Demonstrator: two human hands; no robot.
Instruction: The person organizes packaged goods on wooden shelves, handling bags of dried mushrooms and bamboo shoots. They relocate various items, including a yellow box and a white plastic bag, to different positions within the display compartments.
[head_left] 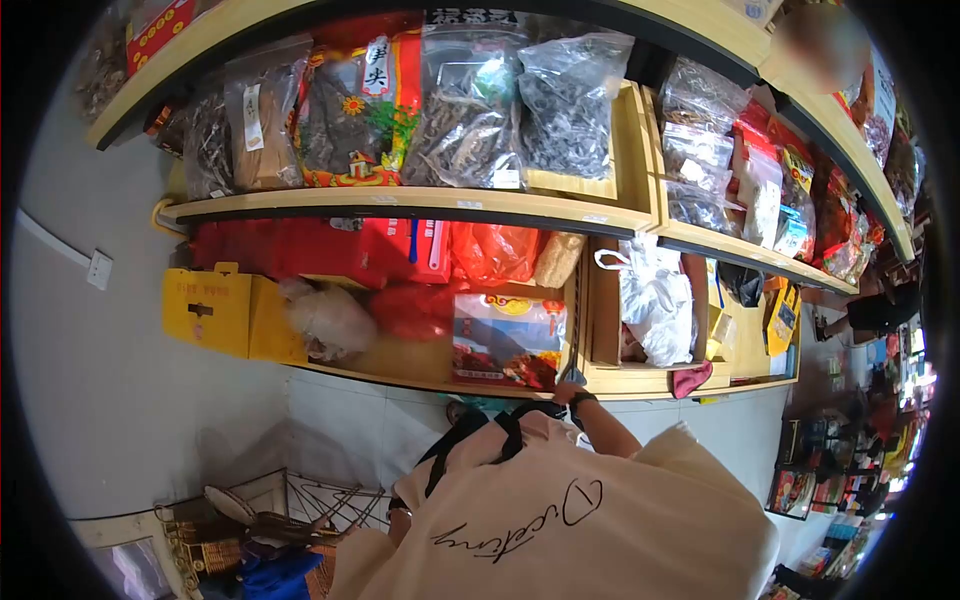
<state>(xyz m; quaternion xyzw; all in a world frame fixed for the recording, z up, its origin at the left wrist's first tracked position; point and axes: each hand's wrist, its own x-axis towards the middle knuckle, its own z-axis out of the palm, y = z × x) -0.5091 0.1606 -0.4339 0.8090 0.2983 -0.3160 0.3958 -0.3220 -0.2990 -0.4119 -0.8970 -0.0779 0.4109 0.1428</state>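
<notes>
My right hand (566, 391), with a dark band on its wrist, reaches up to the front lip of the lowest wooden shelf (640, 381). It sits just below a clear packet with a red and yellow printed label (505, 340). The fingers are small in view and I cannot tell their grip. My left hand (398, 510) shows only as a wrist with a dark band, low beside my beige shirt (560, 520); its fingers are hidden. A black strap (480, 440) crosses the shirt.
The upper shelf holds several clear bags of dried goods (470, 110) and a red printed bag (360, 110). Below are red packets (330, 250), a yellow carton (215, 310), a pale furry lump (328, 320) and a white plastic bag (655, 300). Wire baskets (270, 525) stand on the floor at left.
</notes>
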